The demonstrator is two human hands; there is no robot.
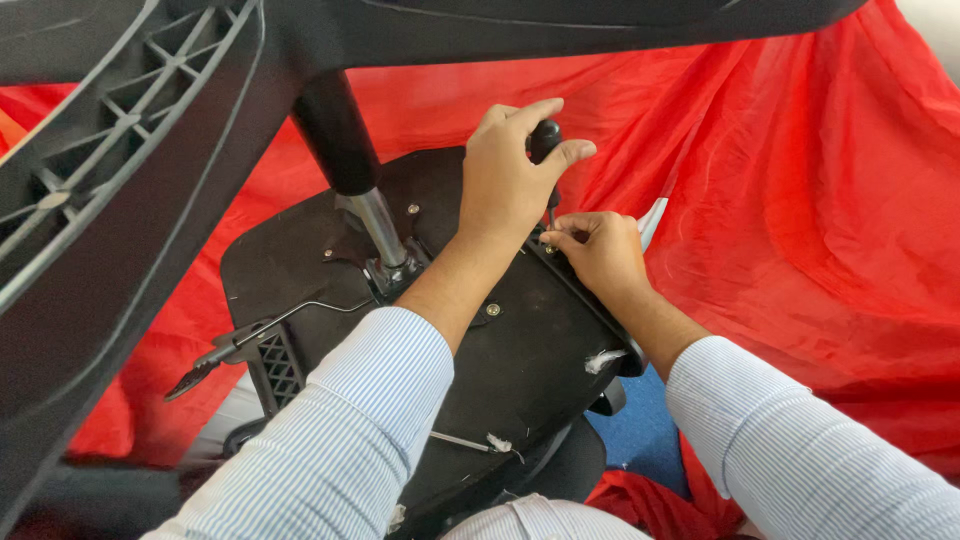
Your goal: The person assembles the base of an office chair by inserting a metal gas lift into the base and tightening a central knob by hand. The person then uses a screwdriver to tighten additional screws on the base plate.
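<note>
An office chair lies upside down, its black seat underside (520, 360) facing up. My left hand (505, 175) grips the black handle of a screwdriver (546, 140), held upright near the seat's far edge. My right hand (598, 250) pinches the screwdriver's shaft near its tip, fingers resting on the seat edge by a black armrest bracket (590, 305). Both forearms wear striped light-blue sleeves.
The chair's gas cylinder (350, 160) rises from the seat plate to the black star base (120, 180) looming at upper left. A lever (250, 340) sticks out left. Red cloth (800, 200) covers the surroundings; blue floor (645, 430) shows below.
</note>
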